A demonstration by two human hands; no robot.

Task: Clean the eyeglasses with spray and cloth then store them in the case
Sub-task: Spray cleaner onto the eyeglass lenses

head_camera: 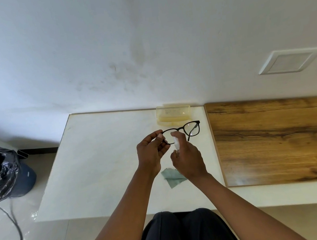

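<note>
Nearest on the white bench: grey-green cloth, lying flat and untouched, partly hidden under the right wrist. Just above it, right hand, grip wrapped round a small pale spray bottle, nozzle end raised close to the nearer lens. Beside it, left hand, grip pinched narrow on the end of the dark-framed eyeglasses, held up off the bench with lenses toward the bottle. Farther back, against the wall, translucent yellow case, apparently lying open, well apart from both hands.

Step in hand, by the look of it: spraying, early in the task. Wet or dry lenses: cannot tell. Next move likely calls for setting the bottle down, picking up the cloth, wiping both lenses with the frame held steady.
</note>
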